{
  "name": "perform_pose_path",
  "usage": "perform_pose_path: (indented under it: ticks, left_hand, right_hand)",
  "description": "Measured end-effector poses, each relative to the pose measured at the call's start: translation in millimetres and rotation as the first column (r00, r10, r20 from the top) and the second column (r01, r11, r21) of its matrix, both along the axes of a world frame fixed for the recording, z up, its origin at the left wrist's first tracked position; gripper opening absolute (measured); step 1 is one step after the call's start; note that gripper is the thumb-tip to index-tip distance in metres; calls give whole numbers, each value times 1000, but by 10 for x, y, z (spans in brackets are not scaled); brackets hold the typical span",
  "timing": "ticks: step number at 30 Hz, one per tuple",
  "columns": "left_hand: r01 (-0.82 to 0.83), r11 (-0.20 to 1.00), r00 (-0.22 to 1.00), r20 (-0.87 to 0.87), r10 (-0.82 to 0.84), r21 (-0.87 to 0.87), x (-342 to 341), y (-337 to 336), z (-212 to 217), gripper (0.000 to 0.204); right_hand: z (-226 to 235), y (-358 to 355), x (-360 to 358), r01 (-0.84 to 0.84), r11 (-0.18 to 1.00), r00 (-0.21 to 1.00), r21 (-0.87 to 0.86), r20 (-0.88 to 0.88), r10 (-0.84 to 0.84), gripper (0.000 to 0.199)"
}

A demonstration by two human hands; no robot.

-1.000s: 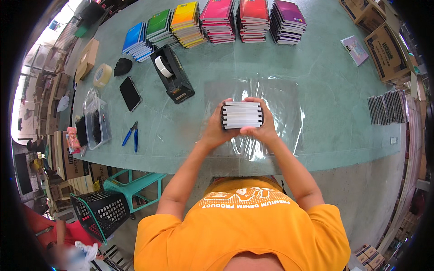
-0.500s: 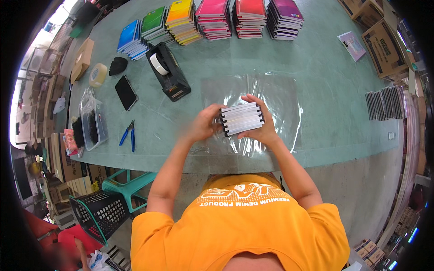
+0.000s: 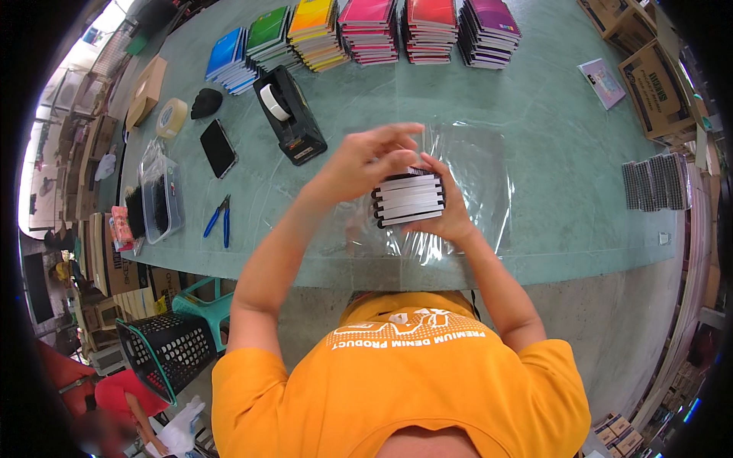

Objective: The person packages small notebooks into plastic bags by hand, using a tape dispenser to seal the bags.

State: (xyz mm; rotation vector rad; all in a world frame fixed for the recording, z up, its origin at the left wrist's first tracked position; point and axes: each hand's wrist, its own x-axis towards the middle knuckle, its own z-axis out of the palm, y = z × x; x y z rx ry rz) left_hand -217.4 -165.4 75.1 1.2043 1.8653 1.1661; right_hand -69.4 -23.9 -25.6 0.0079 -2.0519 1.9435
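A stack of spiral-bound notebooks [image 3: 410,202], page edges and black bindings facing up at me, stands on a clear plastic sheet [image 3: 482,164] near the table's front edge. My right hand [image 3: 454,214] grips its right side, the thumb at the near edge and fingers at the far corner. Raised over the stack's far left corner, my left hand [image 3: 365,164] has its fingers stretched out and apart, slightly blurred, with nothing visible in them. Part of the stack's far side is hidden behind that hand.
Colourful notebook stacks [image 3: 369,34] line the far edge. At left are a tape dispenser [image 3: 290,114], phone [image 3: 219,149], blue-handled cutters [image 3: 218,220], tape roll [image 3: 172,117] and plastic tub [image 3: 164,202]. Wrapped notebooks [image 3: 655,182] and a carton [image 3: 655,88] sit at right.
My left hand has let go of the stack's left side and risen toward its far edge, fingers spreading. The right hand still holds the stack in about the same place.
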Motion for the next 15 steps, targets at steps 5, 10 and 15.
perform_pose_path:
  ticks: [5, 10, 15]
  left_hand:
    - [-37, 998, 993, -112, 31, -60, 76, -596, -682, 93]
    - [-383, 918, 922, -13, 387, 106, 645, -198, -1117, 88]
    - [-208, 955, 974, -50, 223, 213, 763, -183, -1164, 76]
  right_hand:
    - [-229, -91, 0, 63, 998, 998, -31, -24, -63, 113]
    - [-357, -63, -40, 268, 962, 954, -60, 154, -256, 110]
    - [-514, -17, 382, 183, 980, 981, 83, 45, -187, 83]
